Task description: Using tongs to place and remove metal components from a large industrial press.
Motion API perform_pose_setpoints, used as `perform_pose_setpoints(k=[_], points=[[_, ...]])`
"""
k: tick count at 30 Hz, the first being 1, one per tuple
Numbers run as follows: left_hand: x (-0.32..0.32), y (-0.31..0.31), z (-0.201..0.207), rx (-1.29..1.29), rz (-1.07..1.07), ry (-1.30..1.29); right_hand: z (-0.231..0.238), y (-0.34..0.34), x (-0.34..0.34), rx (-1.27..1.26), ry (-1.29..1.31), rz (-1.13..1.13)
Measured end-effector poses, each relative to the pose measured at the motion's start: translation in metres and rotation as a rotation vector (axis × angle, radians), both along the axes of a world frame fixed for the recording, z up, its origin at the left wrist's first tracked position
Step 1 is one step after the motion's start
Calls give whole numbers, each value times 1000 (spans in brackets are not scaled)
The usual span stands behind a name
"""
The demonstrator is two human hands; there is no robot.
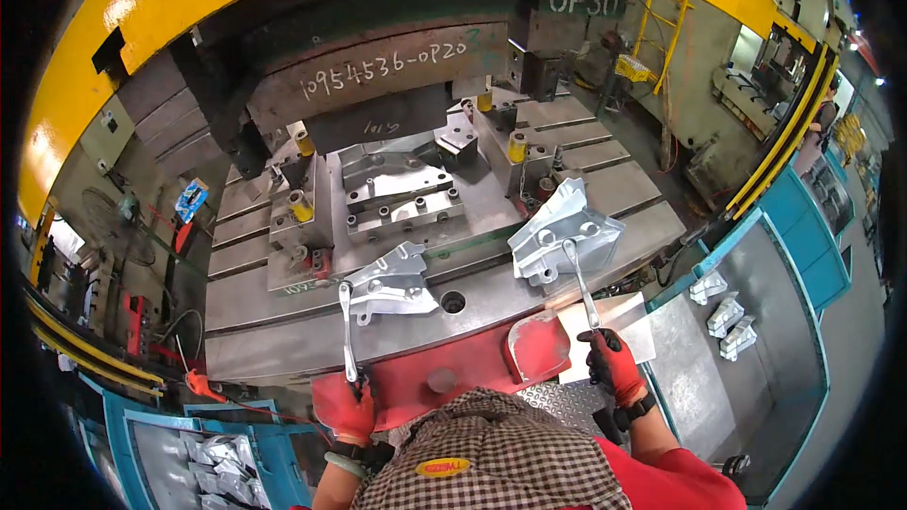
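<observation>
My left hand (353,406), in a red and black glove, is closed round the lower end of a long silver hand tool with a rounded head (349,335). That head meets the left end of a bent stamped metal part (397,285) at the press table's front edge. In the same kind of glove, my right hand (616,366) grips a second long silver tool (586,295). Its rounded head lies against a larger stamped part (565,234), which is tilted over the table's front right. I cannot tell how either head holds its part.
Ahead, the lower die (406,212) sits on the slotted press table (265,326) beneath a heavy upper die block (378,76). A red bench (463,359) is before me. Blue-framed bins with stamped parts stand left (142,444) and right (817,359). Yellow guide posts flank the die.
</observation>
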State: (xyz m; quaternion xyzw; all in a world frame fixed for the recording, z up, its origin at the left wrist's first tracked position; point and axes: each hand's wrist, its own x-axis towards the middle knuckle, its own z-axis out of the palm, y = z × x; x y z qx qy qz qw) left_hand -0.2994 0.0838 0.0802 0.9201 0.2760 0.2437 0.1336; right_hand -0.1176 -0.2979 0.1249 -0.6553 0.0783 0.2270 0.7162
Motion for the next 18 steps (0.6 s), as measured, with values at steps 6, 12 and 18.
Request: perform_pose_setpoints(k=[6, 12, 18], points=[[-12, 13, -28, -203, -52, -182, 6, 10, -4, 38, -37, 5], [-10, 19, -30, -144, -23, -96, 9, 68, 30, 141, -50, 137], [-22, 34, -72, -270, -52, -78, -22, 196, 89, 420, 86, 331]])
